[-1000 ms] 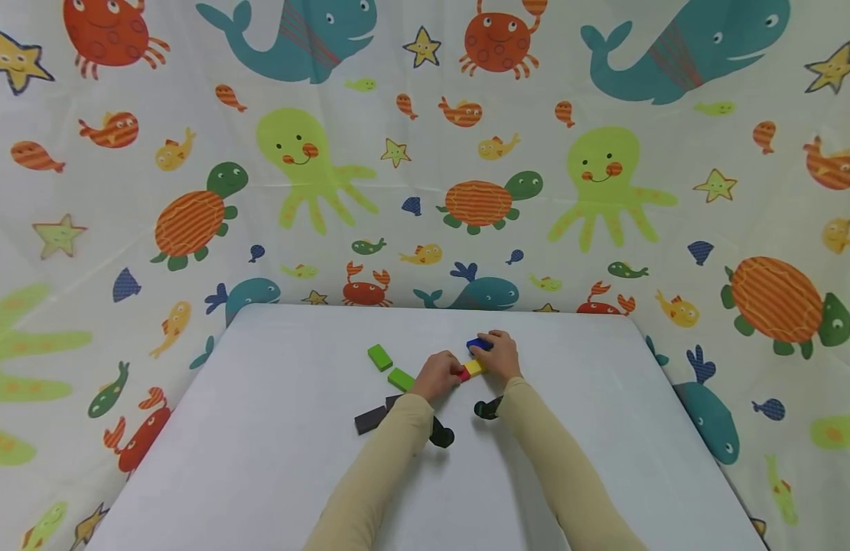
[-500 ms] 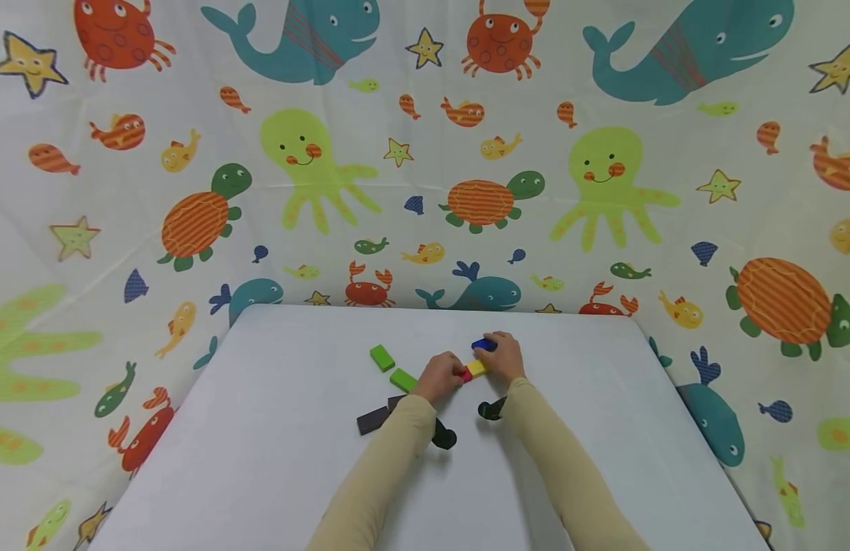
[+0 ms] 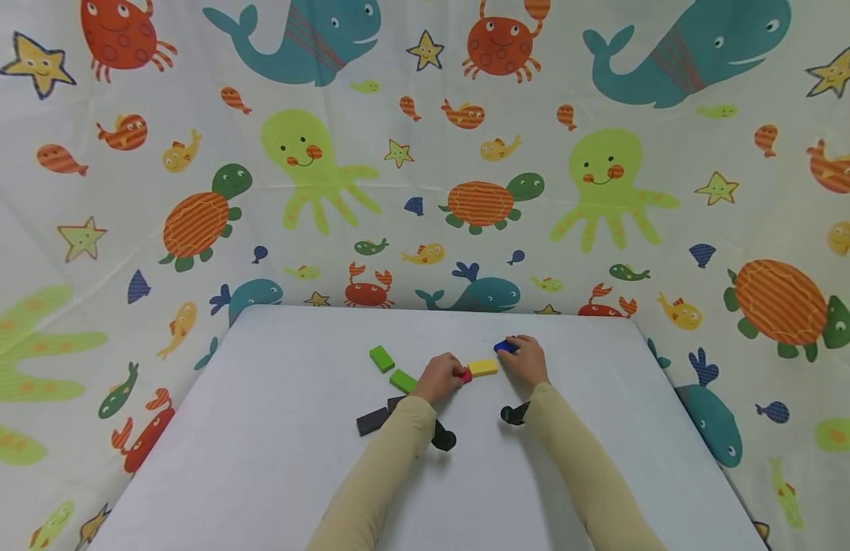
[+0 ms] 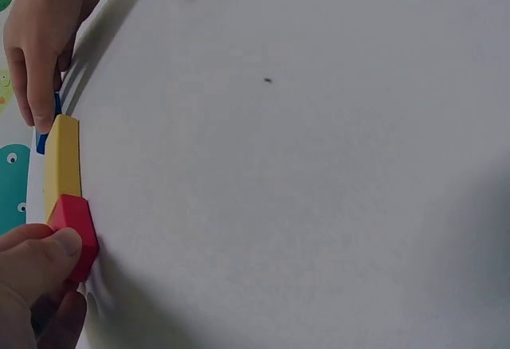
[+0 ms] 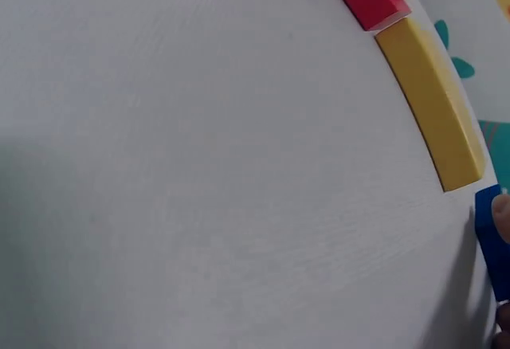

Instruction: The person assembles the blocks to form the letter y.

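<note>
Blue block [image 3: 505, 347] under right-hand fingers [image 3: 517, 346], apparently just beside yellow block [image 3: 483, 367].

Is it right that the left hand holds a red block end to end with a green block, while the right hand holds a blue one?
Not quite. The block next to the red block is a yellow block, not green, as the left wrist view shows. The left hand, right hand and blue block are as stated.

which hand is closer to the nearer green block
Left. The left hand grips the red block just right of that green block; the right hand is farther right, on the blue block.
</note>
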`<state>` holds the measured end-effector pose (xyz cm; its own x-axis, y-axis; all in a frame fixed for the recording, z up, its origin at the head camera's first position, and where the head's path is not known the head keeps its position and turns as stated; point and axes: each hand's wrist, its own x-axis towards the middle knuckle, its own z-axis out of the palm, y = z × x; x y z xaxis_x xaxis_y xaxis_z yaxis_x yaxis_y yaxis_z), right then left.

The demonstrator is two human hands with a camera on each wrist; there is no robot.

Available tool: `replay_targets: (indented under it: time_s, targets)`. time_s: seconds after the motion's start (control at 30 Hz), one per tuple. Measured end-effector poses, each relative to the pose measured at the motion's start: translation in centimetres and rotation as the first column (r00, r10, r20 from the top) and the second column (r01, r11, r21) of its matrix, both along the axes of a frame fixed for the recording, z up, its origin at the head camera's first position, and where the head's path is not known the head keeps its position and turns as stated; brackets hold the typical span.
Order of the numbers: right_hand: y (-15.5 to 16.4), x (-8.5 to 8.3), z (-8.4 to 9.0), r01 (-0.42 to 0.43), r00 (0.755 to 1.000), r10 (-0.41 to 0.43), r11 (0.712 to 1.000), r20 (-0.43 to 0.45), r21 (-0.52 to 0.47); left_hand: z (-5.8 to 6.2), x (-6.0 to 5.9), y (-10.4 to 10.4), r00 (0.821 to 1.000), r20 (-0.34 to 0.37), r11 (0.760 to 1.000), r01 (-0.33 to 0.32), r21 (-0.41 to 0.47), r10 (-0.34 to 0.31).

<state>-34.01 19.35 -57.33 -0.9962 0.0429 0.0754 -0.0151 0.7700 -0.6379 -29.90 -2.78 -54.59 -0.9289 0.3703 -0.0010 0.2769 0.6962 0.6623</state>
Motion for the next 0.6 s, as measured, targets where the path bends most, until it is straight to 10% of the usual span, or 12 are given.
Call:
replay_targets:
  time_s: [0.6]
  targets:
    - [1.3, 1.6, -0.2, 0.017, 0.999, -0.018, 1.000, -0.043, -0.019, -0.2, 0.0, -0.1, 1.000, -0.013, 1.000, 0.001, 0.024, -0.001]
